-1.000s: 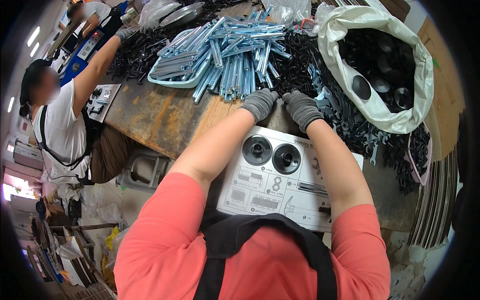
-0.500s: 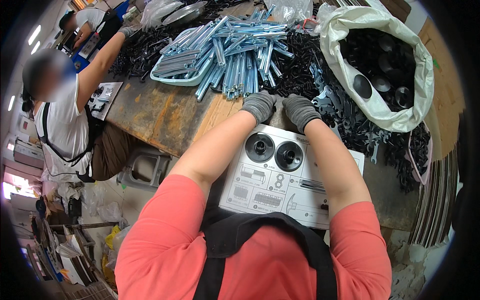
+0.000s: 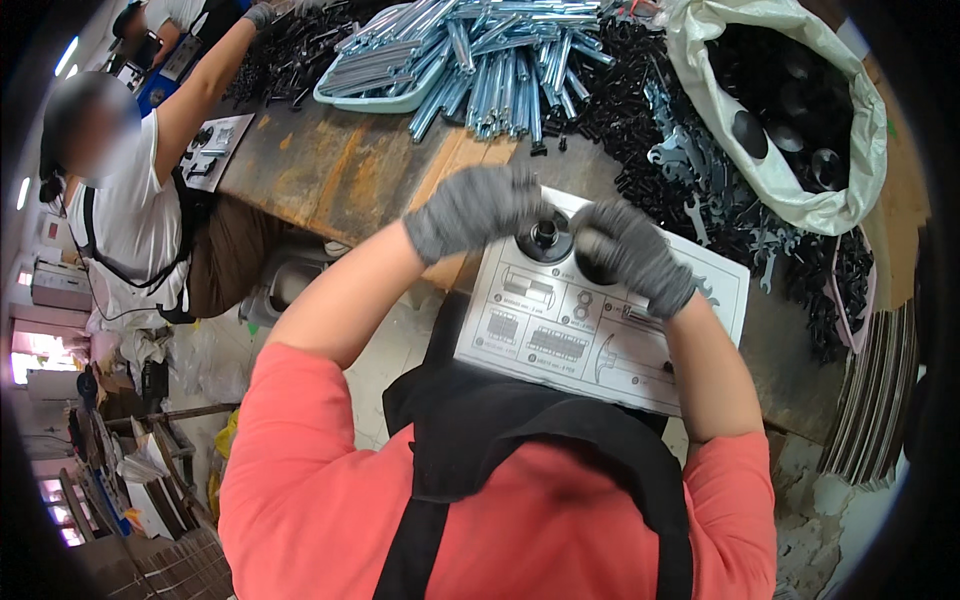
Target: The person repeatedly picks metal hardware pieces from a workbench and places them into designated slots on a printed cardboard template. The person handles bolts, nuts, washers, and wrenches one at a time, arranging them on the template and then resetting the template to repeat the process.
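Observation:
My left hand, in a grey knit glove, hovers over the upper left corner of a white printed card. Its fingers curl together, and what they hold, if anything, is hidden. Across from it, my right hand, gloved the same, bends its fingers in a pinch above the card; motion smears the tips. Below the hands lie a black round disc with a raised hub and a second black disc, mostly covered by my right hand. A flat wrench shows beside my right wrist, on the card.
Shiny metal tubes heap over a pale tray. Loose black bolts and flat wrenches spread toward a white sack of black discs. A co-worker reaches across the table at left. Stacked cardboard stands at right.
Both hands have drawn back from the edge of the bolt pile to above the card, fingers curled. The view has shifted, so the table's contents sit higher.

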{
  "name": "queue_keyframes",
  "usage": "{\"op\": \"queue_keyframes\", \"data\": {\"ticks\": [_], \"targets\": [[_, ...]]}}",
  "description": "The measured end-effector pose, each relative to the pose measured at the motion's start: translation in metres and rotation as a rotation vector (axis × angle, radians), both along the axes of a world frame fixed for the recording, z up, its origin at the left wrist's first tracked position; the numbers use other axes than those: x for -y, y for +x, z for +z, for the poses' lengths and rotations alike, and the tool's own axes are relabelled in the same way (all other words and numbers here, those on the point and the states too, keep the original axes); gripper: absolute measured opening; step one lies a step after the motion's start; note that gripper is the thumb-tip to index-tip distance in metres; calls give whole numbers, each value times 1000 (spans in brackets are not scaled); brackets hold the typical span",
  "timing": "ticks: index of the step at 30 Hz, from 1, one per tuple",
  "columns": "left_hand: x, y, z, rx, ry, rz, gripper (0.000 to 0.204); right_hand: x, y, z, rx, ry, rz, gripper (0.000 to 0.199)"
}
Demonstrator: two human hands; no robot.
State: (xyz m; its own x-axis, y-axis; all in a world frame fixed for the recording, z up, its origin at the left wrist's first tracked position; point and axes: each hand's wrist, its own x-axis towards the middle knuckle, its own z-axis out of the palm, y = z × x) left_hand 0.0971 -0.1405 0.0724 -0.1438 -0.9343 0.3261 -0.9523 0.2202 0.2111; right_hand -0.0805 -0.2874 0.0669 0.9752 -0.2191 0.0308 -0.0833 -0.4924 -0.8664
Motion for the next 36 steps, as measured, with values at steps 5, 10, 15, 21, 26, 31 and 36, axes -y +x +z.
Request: {"op": "queue_keyframes", "data": {"ticks": [5, 10, 15, 21, 26, 31, 36], "targets": [[-70, -30, -31, 282, 18, -334, 23, -69, -22, -46, 240, -603, 157, 15], [-84, -24, -40, 6, -49, -222, 27, -82, -33, -42, 218, -685, 273, 16], [-93, -28, -43, -614, 272, 91, 20, -68, -49, -32, 18, -9, 19, 17], [-93, -40, -43, -618, 251, 97, 32, -79, -47, -39, -198, -166, 130, 20], [-101, -57, -49, -453, 214, 102, 46, -88, -41, -43, -169, -325, 42, 25], [-98, -63, -54, -350, 162, 62, 40, -91, -43, -39, -178, -399, -11, 38], [-93, -67, -55, -456, 171, 107, 45, -96, -47, -50, -103, -545, 8, 34]]}}
